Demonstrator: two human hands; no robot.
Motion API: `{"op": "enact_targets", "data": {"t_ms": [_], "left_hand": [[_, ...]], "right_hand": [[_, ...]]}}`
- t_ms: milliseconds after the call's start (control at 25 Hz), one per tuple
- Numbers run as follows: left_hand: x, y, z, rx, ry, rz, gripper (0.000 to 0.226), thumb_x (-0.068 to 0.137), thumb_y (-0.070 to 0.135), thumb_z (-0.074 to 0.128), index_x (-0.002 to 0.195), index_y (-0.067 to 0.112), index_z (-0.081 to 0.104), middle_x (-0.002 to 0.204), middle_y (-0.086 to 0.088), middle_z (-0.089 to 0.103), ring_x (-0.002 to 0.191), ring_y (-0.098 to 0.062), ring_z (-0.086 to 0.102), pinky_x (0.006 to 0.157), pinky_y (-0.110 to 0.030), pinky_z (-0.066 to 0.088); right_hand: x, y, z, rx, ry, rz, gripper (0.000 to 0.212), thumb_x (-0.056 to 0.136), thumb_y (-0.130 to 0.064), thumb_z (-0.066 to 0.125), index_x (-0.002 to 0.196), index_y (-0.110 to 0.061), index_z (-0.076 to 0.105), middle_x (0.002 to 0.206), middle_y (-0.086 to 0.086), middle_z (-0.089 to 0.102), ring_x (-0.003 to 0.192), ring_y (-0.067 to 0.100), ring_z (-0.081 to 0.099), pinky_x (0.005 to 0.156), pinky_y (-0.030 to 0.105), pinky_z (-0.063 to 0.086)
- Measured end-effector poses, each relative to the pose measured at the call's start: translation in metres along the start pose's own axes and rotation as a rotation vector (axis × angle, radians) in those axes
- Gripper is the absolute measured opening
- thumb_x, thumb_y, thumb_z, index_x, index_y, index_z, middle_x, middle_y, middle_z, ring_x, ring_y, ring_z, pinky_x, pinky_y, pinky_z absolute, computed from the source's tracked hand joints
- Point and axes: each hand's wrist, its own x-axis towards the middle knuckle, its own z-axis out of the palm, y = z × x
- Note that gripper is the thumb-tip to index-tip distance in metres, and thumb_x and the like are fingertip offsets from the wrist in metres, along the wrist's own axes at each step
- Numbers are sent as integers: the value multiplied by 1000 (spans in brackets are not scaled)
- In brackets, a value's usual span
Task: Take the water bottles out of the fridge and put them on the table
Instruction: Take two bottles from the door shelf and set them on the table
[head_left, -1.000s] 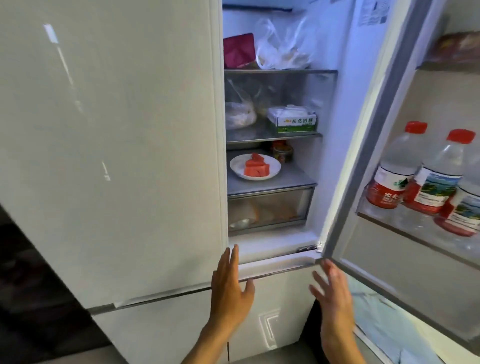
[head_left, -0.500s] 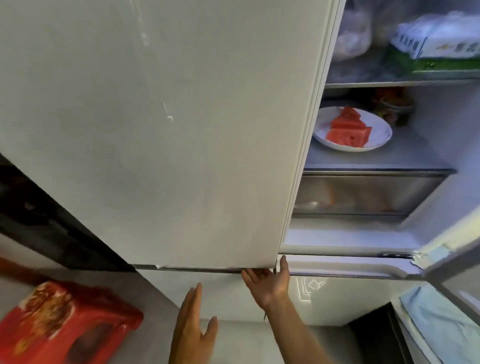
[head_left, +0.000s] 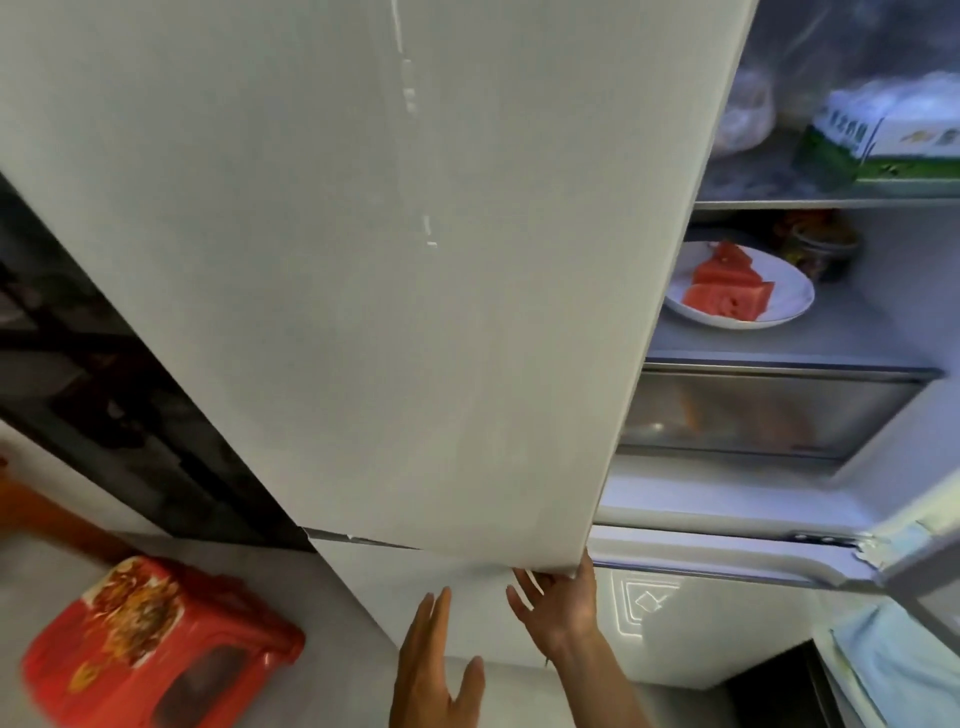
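The left fridge door (head_left: 389, 260), a plain pale panel, fills most of the view. The right hand (head_left: 558, 605) reaches up to the door's bottom right corner, its fingertips hooked under the lower edge and thumb raised alongside the corner. The left hand (head_left: 434, 670) hangs just below and to the left of it, flat with fingers together and thumb spread, holding nothing and touching nothing.

Past the door's right edge the fridge interior (head_left: 779, 499) stands open. On the lower shelf (head_left: 779, 345) a white plate (head_left: 792, 299) carries red watermelon pieces (head_left: 727, 288), with a dark jar (head_left: 821, 247) behind it near the shelf's back edge. On the shelf above sit a clear plastic bag (head_left: 743, 111) and a green-and-white carton (head_left: 883, 135) (it bears printed characters, too blurred to read). Under the plate's shelf is a clear drawer (head_left: 769, 415).

No water bottles show anywhere in this view.

At the lower left a red box (head_left: 150, 649) with a gold pattern lies on the grey floor (head_left: 52, 587); its print cannot be read.
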Motion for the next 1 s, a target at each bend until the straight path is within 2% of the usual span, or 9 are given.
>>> {"op": "enact_targets", "data": {"t_ms": [120, 240, 320, 400, 480, 640, 760, 880, 1000], "left_hand": [[-20, -21, -19, -21, 59, 95, 71, 65, 54, 50, 132, 65, 28, 143, -1, 41, 132, -22, 41, 102, -33, 35], [-41, -40, -40, 1, 117, 174, 78, 65, 49, 51, 126, 78, 13, 140, 5, 42, 131, -11, 42, 104, -16, 33], [-58, -40, -58, -18, 148, 242, 75, 69, 48, 53, 127, 77, 16, 141, 11, 42, 131, -8, 37, 101, -1, 26], [-74, -25, -77, -104, 157, 279, 76, 76, 41, 60, 126, 78, 16, 140, 36, 37, 130, 0, 35, 97, 6, 22], [-95, -3, -94, -253, 177, 257, 85, 84, 23, 68, 125, 78, 18, 135, 49, 33, 130, 5, 35, 100, 0, 25], [-143, 32, -139, -424, 290, 352, 73, 88, 22, 66, 143, 52, 27, 149, 25, 37, 136, 4, 35, 111, -27, 32], [-169, 47, -163, -445, 330, 453, 64, 86, 39, 62, 142, 49, 32, 146, 28, 40, 135, 5, 37, 110, -20, 35], [-190, 49, -179, -494, 376, 385, 65, 75, 56, 58, 136, 55, 35, 141, 22, 48, 127, -4, 50, 106, -30, 44], [-205, 38, -190, -533, 458, 300, 61, 83, 44, 66, 134, 59, 36, 140, 15, 52, 127, -8, 52, 107, -39, 44]], "right_hand": [[-26, 28, -18, 24, 29, 20, 50, 88, -55, 47, 117, -17, 59, 117, 11, 60, 105, 28, 60, 83, 42, 48], [-72, 58, -38, -126, 129, -9, 55, 89, -52, 52, 124, -9, 56, 115, 18, 59, 99, 31, 58, 79, 39, 46], [-108, 64, -46, -329, 304, -258, 48, 87, -40, 61, 123, -9, 53, 121, 22, 57, 98, 27, 52, 83, 39, 40], [-147, 54, -35, -438, 297, -627, 37, 92, -29, 61, 127, -18, 54, 127, 9, 58, 108, 21, 52, 96, 37, 38], [-194, 44, -4, -525, 91, -849, 25, 100, -23, 50, 124, -25, 58, 126, -5, 62, 114, 12, 57, 102, 33, 41], [-268, 57, 41, -681, -166, -998, 22, 104, -25, 40, 109, -29, 61, 100, -22, 68, 88, -12, 60, 80, 12, 44], [-289, 84, 30, -772, -230, -997, 19, 103, -28, 43, 108, -29, 62, 97, -18, 70, 93, -1, 63, 79, 15, 44], [-306, 107, 20, -917, -333, -958, 16, 99, -30, 51, 109, -29, 64, 99, -9, 72, 94, 12, 65, 80, 29, 47], [-321, 119, 24, -1113, -483, -921, 18, 96, -28, 60, 108, -41, 64, 102, -14, 73, 92, 7, 67, 76, 20, 49]]}}
